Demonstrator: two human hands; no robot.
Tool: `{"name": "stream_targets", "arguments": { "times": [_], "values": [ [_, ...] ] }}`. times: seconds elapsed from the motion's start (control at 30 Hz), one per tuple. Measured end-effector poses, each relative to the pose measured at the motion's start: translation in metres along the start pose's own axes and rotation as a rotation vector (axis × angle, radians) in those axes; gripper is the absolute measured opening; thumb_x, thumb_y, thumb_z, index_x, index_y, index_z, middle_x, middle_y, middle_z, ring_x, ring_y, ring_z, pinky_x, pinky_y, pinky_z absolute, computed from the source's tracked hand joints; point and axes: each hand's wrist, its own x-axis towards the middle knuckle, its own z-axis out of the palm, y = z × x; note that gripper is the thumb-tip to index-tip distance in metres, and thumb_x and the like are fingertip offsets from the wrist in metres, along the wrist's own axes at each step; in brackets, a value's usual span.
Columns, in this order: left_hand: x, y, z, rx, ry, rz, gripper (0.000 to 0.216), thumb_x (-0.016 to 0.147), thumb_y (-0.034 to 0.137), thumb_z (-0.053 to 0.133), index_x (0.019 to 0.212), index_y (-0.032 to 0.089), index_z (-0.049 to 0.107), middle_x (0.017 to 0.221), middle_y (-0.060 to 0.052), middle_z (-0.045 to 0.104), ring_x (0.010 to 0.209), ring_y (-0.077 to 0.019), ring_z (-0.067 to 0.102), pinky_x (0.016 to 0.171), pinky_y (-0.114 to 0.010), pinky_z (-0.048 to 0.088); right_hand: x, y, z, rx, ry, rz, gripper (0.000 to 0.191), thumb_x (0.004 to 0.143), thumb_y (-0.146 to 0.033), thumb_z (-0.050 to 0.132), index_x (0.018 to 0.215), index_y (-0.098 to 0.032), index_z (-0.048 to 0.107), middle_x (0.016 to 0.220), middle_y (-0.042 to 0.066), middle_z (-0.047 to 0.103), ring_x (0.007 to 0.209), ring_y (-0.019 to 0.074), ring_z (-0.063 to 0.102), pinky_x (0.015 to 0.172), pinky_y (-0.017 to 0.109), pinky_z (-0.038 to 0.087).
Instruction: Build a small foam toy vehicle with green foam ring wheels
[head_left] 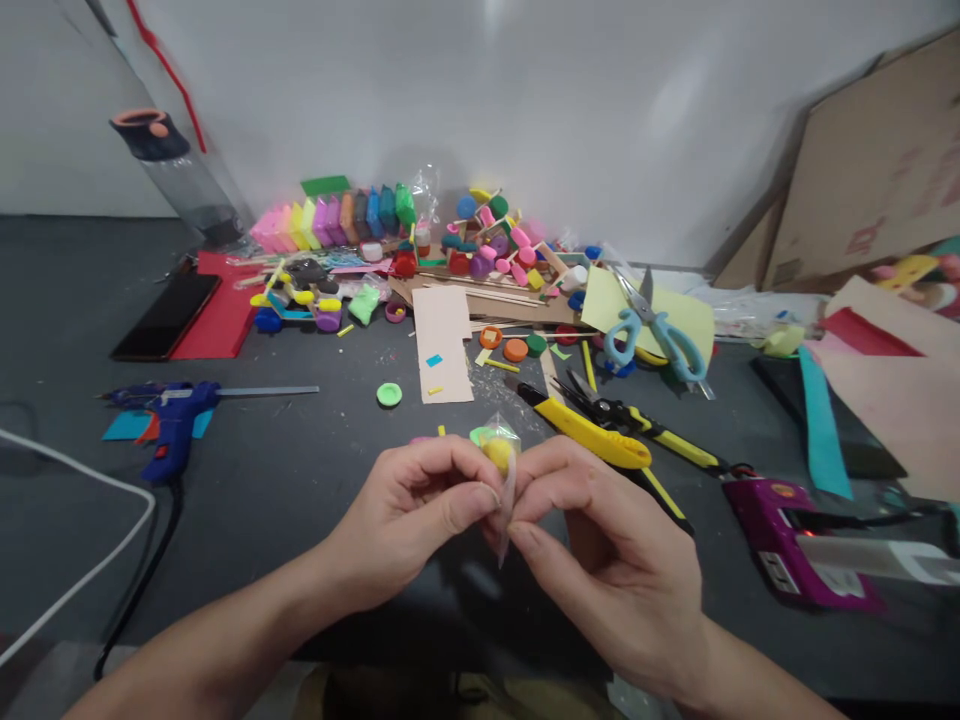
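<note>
My left hand [416, 515] and my right hand [600, 560] meet above the near edge of the dark table [300, 470]. Both pinch a small clear plastic packet [501, 455] with a lump of yellow clay inside. The left thumb and forefinger are closed on the packet's left side. The right fingers press on its right edge, where the plastic hangs down between the hands. A yellow utility knife [592, 435] lies just behind my right hand.
A blue glue gun [174, 420] lies at the left beside a white cable [75, 480]. Blue-handled scissors [652, 330], black-yellow snips [645, 425], a cardboard strip [442, 340], coloured clay packs [330, 215], bottle caps, a phone [165, 315] and a purple device [795, 540] crowd the table.
</note>
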Motion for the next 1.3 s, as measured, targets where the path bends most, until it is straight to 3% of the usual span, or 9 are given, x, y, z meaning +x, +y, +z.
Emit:
{"name": "stream_targets", "arguments": {
  "times": [0.33, 0.93, 1.3],
  "values": [
    [-0.0008, -0.0005, 0.0007, -0.055, -0.01, 0.003, 0.018, 0.085, 0.027, 0.076, 0.074, 0.015, 0.068, 0.069, 0.0, 0.064, 0.061, -0.0097, 0.062, 0.06, -0.021, 0.052, 0.0007, -0.0006, -0.0011, -0.015, -0.013, 0.001, 0.012, 0.088, -0.011, 0.063, 0.087, -0.023, 0.063, 0.086, 0.002, 0.069, 0.077, 0.0138, 0.065, 0.066, 0.027, 0.054],
    [-0.0013, 0.0, -0.0009, -0.008, -0.028, 0.008, 0.018, 0.089, 0.027, 0.07, 0.075, 0.015, 0.069, 0.07, -0.002, 0.065, 0.063, -0.0119, 0.063, 0.063, -0.024, 0.053, -0.0015, 0.0003, -0.0014, 0.003, -0.016, 0.003, 0.015, 0.087, -0.008, 0.063, 0.09, -0.022, 0.064, 0.089, 0.001, 0.067, 0.08, 0.0125, 0.065, 0.069, 0.025, 0.054],
    [-0.0005, 0.0009, -0.0009, -0.061, -0.018, -0.002, 0.014, 0.082, 0.025, 0.079, 0.075, 0.015, 0.071, 0.07, -0.001, 0.066, 0.062, -0.0108, 0.063, 0.061, -0.021, 0.054, -0.0011, 0.0029, -0.0023, 0.001, -0.04, -0.006, 0.015, 0.089, -0.007, 0.062, 0.091, -0.022, 0.061, 0.09, -0.002, 0.065, 0.084, 0.0087, 0.063, 0.075, 0.022, 0.052]
  ]
}}
